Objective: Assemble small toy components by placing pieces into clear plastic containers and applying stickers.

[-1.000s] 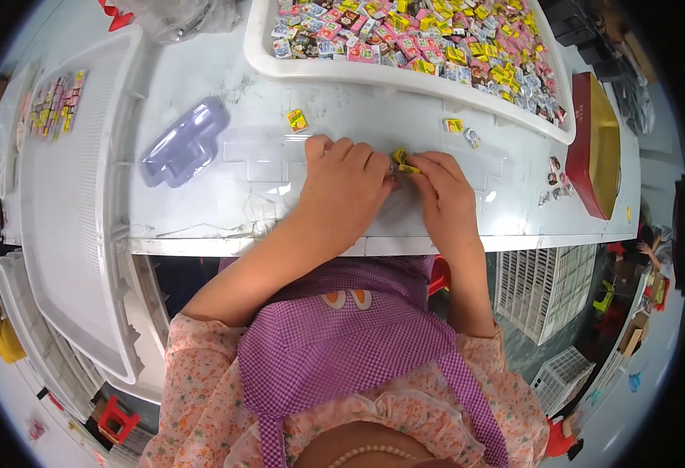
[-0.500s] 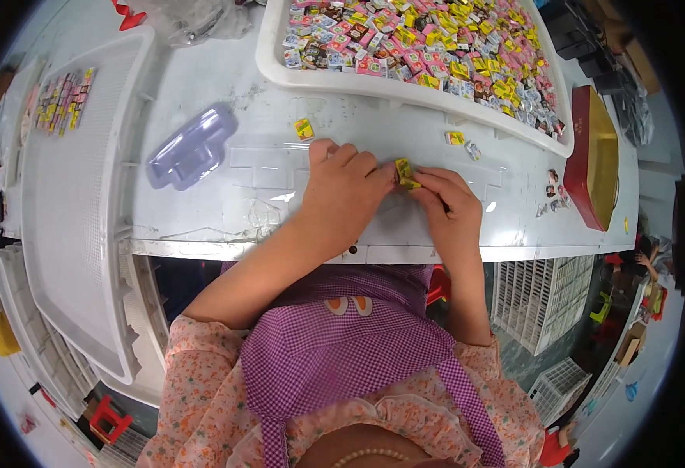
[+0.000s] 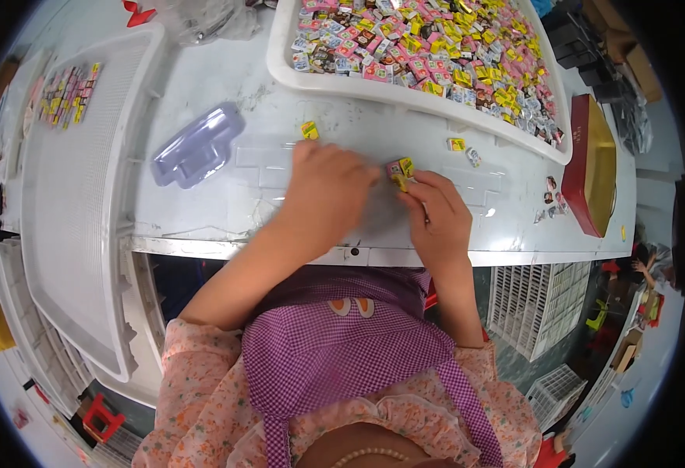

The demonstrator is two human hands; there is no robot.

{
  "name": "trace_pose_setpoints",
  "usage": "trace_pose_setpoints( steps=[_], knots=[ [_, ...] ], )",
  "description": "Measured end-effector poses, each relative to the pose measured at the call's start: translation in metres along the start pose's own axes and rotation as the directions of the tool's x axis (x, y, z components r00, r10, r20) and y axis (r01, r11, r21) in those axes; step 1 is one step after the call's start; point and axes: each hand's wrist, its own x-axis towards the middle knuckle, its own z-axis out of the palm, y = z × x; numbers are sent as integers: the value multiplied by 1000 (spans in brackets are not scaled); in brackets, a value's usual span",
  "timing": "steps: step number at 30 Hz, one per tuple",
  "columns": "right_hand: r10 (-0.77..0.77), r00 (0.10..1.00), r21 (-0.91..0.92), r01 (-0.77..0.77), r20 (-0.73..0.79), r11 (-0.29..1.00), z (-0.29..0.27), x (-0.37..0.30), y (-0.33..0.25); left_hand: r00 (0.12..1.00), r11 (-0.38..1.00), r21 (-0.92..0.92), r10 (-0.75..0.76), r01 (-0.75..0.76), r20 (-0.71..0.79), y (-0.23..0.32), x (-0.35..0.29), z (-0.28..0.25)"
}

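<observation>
Between the thumb and fingers of my right hand is a small cluster of wrapped blocks, yellow with a pink and dark one, just above the table. My left hand is apart from it on the left, smeared by motion, with its fingers mostly hidden beneath. Just beyond its knuckles lies a single yellow wrapped block. Two more loose pieces, a yellow block and a white-blue block, lie on the table beyond my right hand.
A white tray heaped with small wrapped blocks stands at the back. Left of my hands are a clear plastic mould and a long white tray with rows of blocks. A red-and-gold box stands at the right.
My left hand has moved left, away from the blocks it was touching. The cluster stays in my right hand, which has shifted slightly down and left.
</observation>
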Motion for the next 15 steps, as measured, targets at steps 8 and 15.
trace_pose_setpoints(
  steps=[8,15],
  knots=[
    [-90,965,-177,136,246,975,9,17,-13,971,974,-28,-226,224,-73,-47,-10,-24],
    [84,951,-135,-45,298,990,9,32,-11,959,954,-98,-281,284,35,-52,3,-23]
  ],
)
